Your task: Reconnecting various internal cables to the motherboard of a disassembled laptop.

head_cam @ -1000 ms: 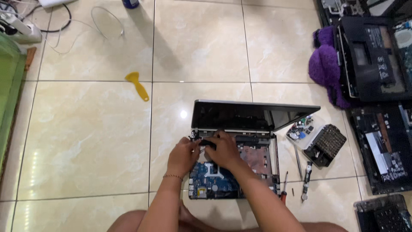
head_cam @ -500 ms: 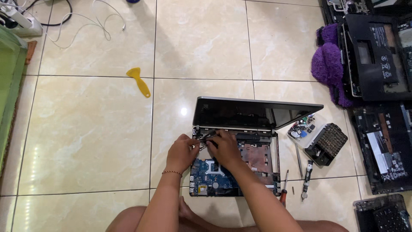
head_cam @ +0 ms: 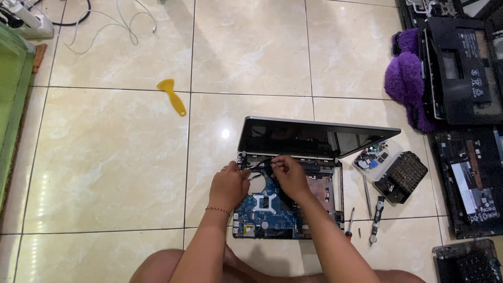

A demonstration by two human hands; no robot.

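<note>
A: Presently, what lies in view, largest item first?

B: I see a tiled floor with a disassembled laptop on it, directly ahead of the person's knees. Its screen panel stands raised at the far edge. The keyboard deck is already off, so the blue mainboard lies exposed in the base. To the right lie several dark laptop shells, a purple cloth, a black bit case and a small tray of parts. Screwdrivers rest on the tile just beside the base (one has a red handle). A yellow pry tool lies well apart, to the far left.

A: State of the hands?

B: Both work at the hinge edge of the base. The left hand has its fingers curled together near the left hinge, touching or nearly touching a black cable; I cannot tell whether it truly grips. The right hand has its fingertips pinched together on the same cable, just below the screen.

A: Progress?

B: My judgement: well advanced. The cover is removed and the board is bare. Remaining, as far as I can see: the cable is not yet free, the board sits in the base, and the screen is attached.
</note>
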